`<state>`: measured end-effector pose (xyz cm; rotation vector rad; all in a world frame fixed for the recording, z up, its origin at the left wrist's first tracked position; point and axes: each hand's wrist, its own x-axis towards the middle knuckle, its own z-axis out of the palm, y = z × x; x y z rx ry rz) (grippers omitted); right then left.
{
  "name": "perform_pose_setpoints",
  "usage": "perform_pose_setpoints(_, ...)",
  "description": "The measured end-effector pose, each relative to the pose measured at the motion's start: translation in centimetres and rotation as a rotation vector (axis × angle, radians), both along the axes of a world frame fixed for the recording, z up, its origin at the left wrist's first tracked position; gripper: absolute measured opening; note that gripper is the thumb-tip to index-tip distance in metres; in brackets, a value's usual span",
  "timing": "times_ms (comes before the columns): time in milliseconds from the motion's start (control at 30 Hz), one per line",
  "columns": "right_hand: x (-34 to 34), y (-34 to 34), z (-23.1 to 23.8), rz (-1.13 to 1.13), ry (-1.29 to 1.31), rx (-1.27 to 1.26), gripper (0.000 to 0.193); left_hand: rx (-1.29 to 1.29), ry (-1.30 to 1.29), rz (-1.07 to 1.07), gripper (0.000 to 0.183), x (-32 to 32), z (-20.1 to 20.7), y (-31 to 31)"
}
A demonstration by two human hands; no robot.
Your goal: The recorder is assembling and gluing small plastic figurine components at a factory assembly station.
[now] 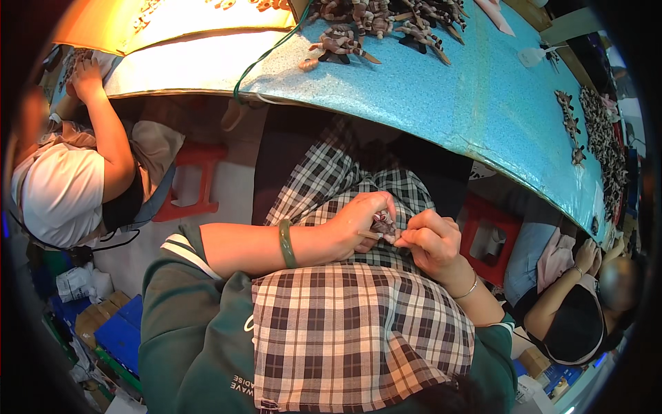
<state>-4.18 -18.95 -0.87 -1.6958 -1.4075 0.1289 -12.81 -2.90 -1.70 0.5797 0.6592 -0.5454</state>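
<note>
Apron [358,331] nearest, in brown-and-cream check, spreading across a dark green shirt [193,338]. Just beyond, above checked cloth [314,176] on the legs, holding a small brown-and-cream figure [383,222] in the left hand [358,215], fingers curling closely round it, with a slim pale stick [370,234] jutting out beneath; pinching narrowly at the right end of the figure with thumb and fingertips of the right hand [436,240]. Covering much of the figure with those fingers, so hiding exactly which part. Wearing a green bangle [287,243] on the left wrist. Having a red stool [196,181] to the left, and another to the right, reaching partly under the table. Facing the curving front edge of a blue tabletop [476,90], blocking sight of the space below. Meeting, past that edge, a green cord [262,58] and a small orange piece [308,64] before a heap of similar figures [376,21]. Having a white bottle [531,56] farther right, then a short row of figures [571,124] and a dense dark pile [603,127]. Sharing the table with a co-worker in white [58,183] at left and another in black [576,317] at right.
</note>
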Motion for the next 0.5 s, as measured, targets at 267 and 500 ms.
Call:
perform_pose_setpoints(267,0.03,-0.04,-0.07,-0.007,-0.004,0.016,0.023,0.011,0.003,-0.004,0.020,0.14,0.38,0.08)
perform_pose_setpoints(500,0.09,0.02,0.08,-0.007,0.004,0.004,0.022,0.015,-0.003,-0.001,0.020,0.19,0.41,0.07)
